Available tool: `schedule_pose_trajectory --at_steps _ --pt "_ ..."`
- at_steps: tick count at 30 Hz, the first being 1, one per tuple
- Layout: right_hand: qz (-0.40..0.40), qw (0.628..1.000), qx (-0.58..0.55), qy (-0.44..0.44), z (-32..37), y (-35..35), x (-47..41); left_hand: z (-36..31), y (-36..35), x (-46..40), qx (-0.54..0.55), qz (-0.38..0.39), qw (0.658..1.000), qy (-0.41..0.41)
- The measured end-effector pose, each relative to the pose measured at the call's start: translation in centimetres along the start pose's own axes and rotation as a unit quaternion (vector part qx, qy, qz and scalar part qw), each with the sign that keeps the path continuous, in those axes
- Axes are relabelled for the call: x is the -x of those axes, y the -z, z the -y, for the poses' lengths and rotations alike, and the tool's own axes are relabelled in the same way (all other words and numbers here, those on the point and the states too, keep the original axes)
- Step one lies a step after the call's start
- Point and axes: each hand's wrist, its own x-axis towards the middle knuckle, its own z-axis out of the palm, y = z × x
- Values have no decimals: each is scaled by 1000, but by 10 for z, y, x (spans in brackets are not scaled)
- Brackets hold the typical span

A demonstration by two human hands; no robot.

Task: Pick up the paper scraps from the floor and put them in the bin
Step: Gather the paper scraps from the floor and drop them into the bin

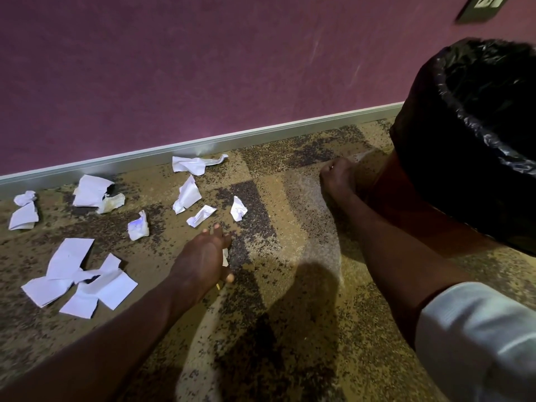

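Observation:
Several white paper scraps (187, 195) lie scattered on the patterned carpet, from a crumpled one (238, 208) near the middle to flat torn sheets (78, 277) at the left. My left hand (203, 258) is low over the carpet, fingers curled around a small white scrap (225, 256) that shows under the palm. My right hand (338, 177) is closed in a fist beside the base of the bin; whether it holds a scrap is hidden. The bin (420, 158), lined with a black plastic bag, stands at the right.
A purple wall (203, 68) with a grey skirting board (203, 145) runs behind the scraps. A wall socket (481, 7) sits at the top right. A white sleeve (478, 335) covers my right forearm. Bare carpet (290, 314) spreads between my arms.

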Motion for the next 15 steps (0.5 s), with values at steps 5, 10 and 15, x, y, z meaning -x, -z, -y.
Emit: schedule_pose_trajectory --at_steps 5,10,15 --pt "31 990 -116 -76 8 4 27 4 11 -1 -20 14 1000 -9" --pt "88 934 -316 -142 25 2 104 21 20 8 38 -31 998 -49" --pt "181 892 -397 -120 17 10 173 34 13 22 124 -136 982 -40"
